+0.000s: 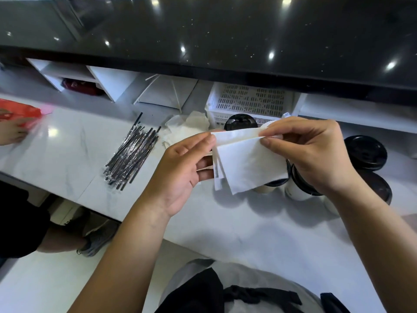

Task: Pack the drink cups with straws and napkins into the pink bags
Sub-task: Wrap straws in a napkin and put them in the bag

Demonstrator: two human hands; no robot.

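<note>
Head view, and I see both hands raised over the white counter (67, 150): my left hand (180, 168) grips a few folded napkins (246, 163) by their left edge, while my right hand (311, 152) pinches the front sheet's top corner. Just behind stand black-lidded drink cups (365, 152). Further left lies the wrapped straw pile (133, 154), beyond it crumpled tissue (189, 125) and a white slotted basket (252, 100). Far left, another person's hand (11, 134) sits by a pink bag (20, 114).

Head-worn view, facing down, close over counter (67, 152)
</note>
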